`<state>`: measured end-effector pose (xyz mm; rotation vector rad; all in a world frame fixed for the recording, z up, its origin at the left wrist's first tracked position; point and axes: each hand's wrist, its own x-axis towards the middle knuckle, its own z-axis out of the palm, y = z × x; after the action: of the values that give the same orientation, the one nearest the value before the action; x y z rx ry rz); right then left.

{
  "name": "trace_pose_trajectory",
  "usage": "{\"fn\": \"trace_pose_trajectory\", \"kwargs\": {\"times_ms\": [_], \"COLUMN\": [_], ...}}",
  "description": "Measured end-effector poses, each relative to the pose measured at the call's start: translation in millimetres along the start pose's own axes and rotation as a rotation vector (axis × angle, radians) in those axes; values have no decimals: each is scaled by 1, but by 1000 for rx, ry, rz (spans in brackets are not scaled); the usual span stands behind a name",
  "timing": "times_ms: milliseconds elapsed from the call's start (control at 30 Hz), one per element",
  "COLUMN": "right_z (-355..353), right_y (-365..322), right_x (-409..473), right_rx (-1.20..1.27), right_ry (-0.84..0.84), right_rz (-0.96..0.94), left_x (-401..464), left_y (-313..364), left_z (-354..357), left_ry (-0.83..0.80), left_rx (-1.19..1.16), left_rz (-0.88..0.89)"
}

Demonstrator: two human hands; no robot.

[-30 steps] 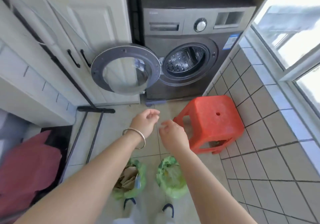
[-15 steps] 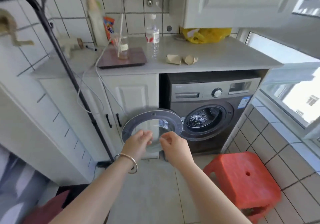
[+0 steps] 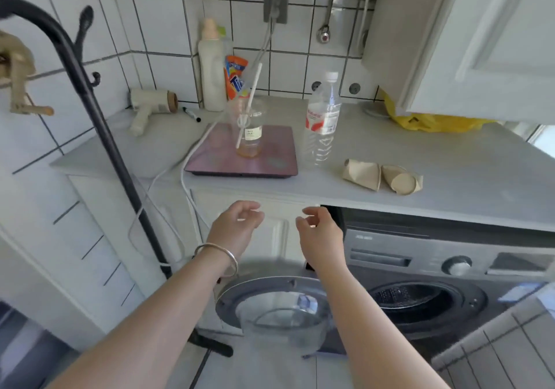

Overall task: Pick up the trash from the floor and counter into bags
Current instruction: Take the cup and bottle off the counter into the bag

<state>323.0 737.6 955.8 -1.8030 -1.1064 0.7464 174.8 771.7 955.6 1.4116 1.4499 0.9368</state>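
On the grey counter [image 3: 450, 160] lie two crushed brown paper cups [image 3: 383, 175] near the front edge. A clear plastic water bottle [image 3: 322, 121] stands upright left of them. A clear plastic cup with a straw [image 3: 248, 132] and a little amber liquid stands on a pink scale [image 3: 243, 156]. My left hand [image 3: 235, 226] and my right hand [image 3: 319, 229] hover below the counter's front edge, fingers apart and curled, holding nothing. No bag is in view.
A yellow plastic bag [image 3: 426, 120] lies at the back right under a wall cabinet. A detergent bottle [image 3: 211, 67], a hair dryer [image 3: 150, 105] and a marker sit at the back. A black stand [image 3: 99, 109] rises at left. The washing machine door [image 3: 270, 304] hangs open below.
The view has swung up from the floor, where two green bags and a red stool stood, to the counter. Both hands have risen with it and stayed empty.
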Motion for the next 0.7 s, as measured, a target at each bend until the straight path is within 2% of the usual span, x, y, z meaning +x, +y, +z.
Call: {"fn": "trace_pose_trajectory", "kwargs": {"times_ms": [133, 333, 567, 700], "right_z": [-1, 9, 10, 10], "right_y": [-18, -35, -43, -48], "right_x": [84, 158, 200, 207], "right_rx": [41, -14, -24, 23], "right_ry": [74, 390, 385, 359], "right_rz": [-17, -130, -164, -144], "left_x": [79, 158, 210, 225], "left_y": [26, 45, 55, 56], "left_z": [3, 8, 15, 18], "left_ry": [218, 430, 444, 387], "left_rx": [-17, -26, -107, -172], "left_rz": [5, 7, 52, -33]}}
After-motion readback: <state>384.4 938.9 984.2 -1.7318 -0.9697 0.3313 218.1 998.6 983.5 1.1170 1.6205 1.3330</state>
